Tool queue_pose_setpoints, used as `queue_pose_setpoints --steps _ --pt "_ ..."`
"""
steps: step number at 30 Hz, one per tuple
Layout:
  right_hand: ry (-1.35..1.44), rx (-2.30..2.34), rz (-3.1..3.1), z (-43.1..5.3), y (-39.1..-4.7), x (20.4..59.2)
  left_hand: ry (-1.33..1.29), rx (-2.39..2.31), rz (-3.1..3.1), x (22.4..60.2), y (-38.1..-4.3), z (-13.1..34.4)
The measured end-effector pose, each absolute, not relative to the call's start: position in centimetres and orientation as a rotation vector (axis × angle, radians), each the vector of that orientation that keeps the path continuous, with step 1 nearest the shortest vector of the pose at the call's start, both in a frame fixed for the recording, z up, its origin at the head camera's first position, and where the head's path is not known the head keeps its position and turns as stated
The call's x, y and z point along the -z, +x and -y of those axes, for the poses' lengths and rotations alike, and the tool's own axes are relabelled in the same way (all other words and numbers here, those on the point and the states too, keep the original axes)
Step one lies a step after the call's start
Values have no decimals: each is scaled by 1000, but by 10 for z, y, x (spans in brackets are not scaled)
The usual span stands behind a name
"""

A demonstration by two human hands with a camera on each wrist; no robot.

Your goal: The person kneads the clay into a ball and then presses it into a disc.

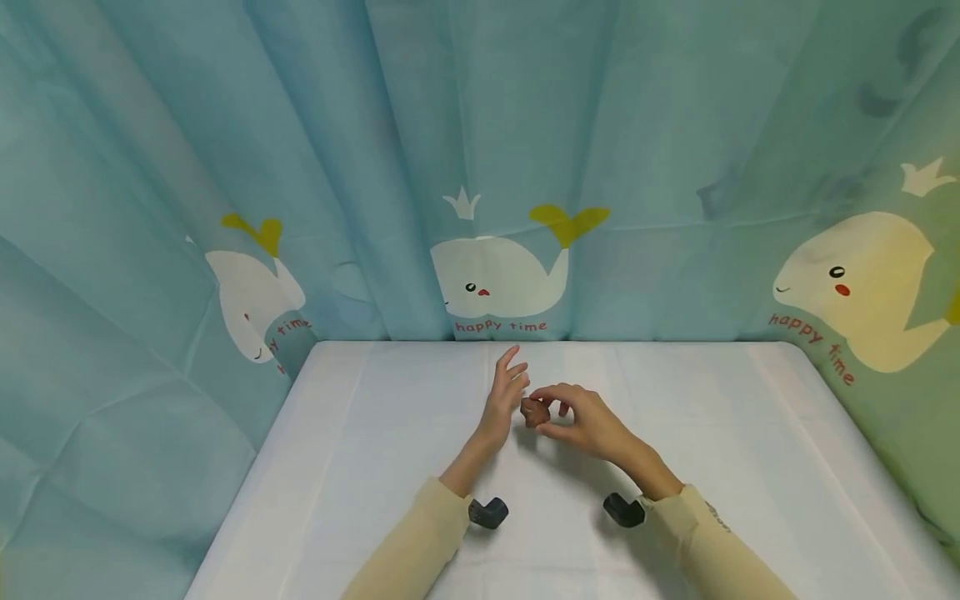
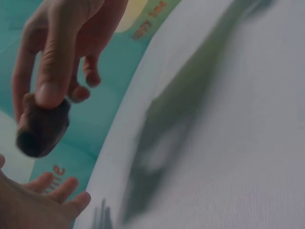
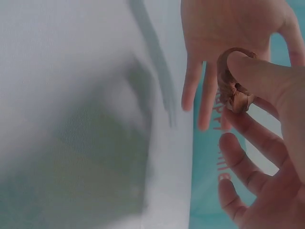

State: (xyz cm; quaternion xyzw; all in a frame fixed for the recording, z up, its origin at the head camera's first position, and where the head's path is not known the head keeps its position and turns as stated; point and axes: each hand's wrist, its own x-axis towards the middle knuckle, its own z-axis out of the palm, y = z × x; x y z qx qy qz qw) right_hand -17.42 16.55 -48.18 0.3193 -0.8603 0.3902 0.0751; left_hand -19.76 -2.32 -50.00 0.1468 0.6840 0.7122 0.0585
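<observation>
Thumb and fingertips of my right hand [image 1: 592,423] pinch a small brown lumpy object [image 1: 534,413], held above the white table. Up close in the right wrist view, this object [image 3: 237,101] looks reddish-brown, with curved, carved-looking folds and a hollow; its exact kind is unclear. In the left wrist view its lower end [image 2: 32,140] looks dark. My left hand [image 1: 498,415] is just left of it, fingers extended and spread, holding nothing. The left palm [image 3: 228,28] faces the object in the right wrist view. Part of the object is hidden behind the right thumb.
The white table [image 1: 405,417] stretches around both hands, with their shadows on it. A blue-green curtain [image 1: 660,275] printed with whales hangs along its far edge and sides. Black wrist mounts, one on the left [image 1: 489,512] and one on the right [image 1: 624,510], stick out by the sleeves.
</observation>
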Motion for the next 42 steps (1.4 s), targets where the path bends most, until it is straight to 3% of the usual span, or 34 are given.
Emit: queue_pose_setpoints --steps 18,22,31,42 --pt "891 -1263 2568 -159 -165 483 303 -2250 -1962 497 -195 -1" --pt "734 -1393 2578 -155 -165 485 262 -2281 -1979 496 -194 -4" --pt "102 -1887 2342 -135 -169 487 282 -2377 -1992 491 -183 -22" --pt "-35 -2050 2140 -123 -172 483 397 -2392 -1975 484 -170 -38"
